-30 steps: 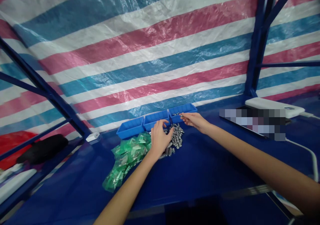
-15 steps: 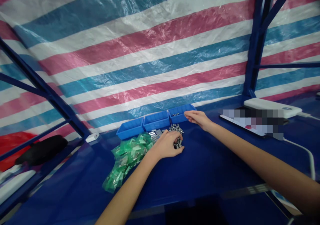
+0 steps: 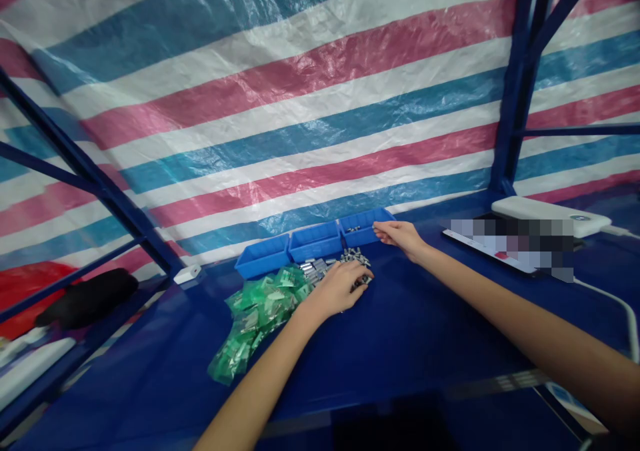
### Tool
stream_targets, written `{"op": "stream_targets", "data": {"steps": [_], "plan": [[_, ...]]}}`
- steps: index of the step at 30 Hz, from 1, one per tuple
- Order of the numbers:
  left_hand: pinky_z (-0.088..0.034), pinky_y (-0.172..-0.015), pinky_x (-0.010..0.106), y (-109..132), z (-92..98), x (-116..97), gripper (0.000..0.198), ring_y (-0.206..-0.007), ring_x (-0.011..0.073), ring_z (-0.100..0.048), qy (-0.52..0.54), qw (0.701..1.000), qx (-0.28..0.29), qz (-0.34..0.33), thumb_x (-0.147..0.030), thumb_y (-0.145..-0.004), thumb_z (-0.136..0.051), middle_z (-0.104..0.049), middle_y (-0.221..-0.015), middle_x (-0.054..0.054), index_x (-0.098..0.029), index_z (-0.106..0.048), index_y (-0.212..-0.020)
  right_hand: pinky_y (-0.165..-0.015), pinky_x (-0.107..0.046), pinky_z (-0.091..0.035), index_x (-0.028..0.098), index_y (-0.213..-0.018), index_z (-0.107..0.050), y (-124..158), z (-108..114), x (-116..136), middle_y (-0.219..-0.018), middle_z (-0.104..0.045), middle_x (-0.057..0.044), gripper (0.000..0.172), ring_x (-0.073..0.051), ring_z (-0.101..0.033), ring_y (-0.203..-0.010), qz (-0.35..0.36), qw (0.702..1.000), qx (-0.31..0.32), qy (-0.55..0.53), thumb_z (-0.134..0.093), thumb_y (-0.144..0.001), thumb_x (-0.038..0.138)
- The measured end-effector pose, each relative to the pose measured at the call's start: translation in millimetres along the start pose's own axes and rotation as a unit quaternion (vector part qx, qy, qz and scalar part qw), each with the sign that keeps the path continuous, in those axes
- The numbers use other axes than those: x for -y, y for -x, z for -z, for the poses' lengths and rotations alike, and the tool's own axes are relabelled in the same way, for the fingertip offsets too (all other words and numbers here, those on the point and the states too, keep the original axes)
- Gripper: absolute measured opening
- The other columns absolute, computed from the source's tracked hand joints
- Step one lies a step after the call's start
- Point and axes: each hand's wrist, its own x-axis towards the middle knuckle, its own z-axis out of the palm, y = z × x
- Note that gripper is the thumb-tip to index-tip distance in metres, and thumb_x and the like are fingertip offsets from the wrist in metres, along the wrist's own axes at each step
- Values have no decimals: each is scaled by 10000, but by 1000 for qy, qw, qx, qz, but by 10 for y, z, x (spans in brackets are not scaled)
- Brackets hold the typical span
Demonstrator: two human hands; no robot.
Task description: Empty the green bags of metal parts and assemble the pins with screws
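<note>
Atop metal parts [image 3: 356, 258], left hand [image 3: 340, 289] edged forward; right hand [image 3: 401, 235] stays at tray [image 3: 360, 238]; cannot tell fingers' grasp.

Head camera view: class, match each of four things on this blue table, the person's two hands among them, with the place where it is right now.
Things:
1. left hand
2. right hand
3. green packets
4. white flat device

Places:
a. at the far right of the table, with a cable leading from it
b. at the near right corner of the rightmost blue tray
c. resting on the pile of small metal parts
d. heaped to the left of the metal parts, in front of the trays

Pairs: 1-c, 2-b, 3-d, 4-a
</note>
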Motion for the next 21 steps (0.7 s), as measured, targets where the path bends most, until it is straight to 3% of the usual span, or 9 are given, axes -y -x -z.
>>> {"op": "stream_targets", "data": {"steps": [7, 13, 21], "plan": [[-405, -840, 327, 16, 96, -72, 204, -919, 183, -549, 32, 999, -17, 22, -253, -770, -567, -578, -983, 39, -230, -549, -972, -580, -224, -531, 130, -656, -670, -12, 35, 1, -657, -671, -62, 177, -115, -610, -593, 20, 999, 16, 27, -731, -626, 294], [-280, -963, 438, 86, 215, -50, 106, -853, 185, -542, -35, 997, 9, 61, -243, -664, -582, -561, -828, -7, -215, -516, -742, -590, -231, -554, 128, -692, -682, -90, 87, -32, -655, -674, -55, 176, -130, -630, -618, 28, 999, 21, 17, -752, -597, 259], [-341, -802, 316, 60, 158, -59, 114, -761, 163, -544, -34, 998, 34, 36, -211, -669, -557, -585, -753, -22, -212, -533, -780, -595, -208, -564, 114, -774, -697, -100, 100, -46, -675, -685, -56, 177, -129, -650, -631, 29, 998, 44, 24, -738, -617, 187]]}}
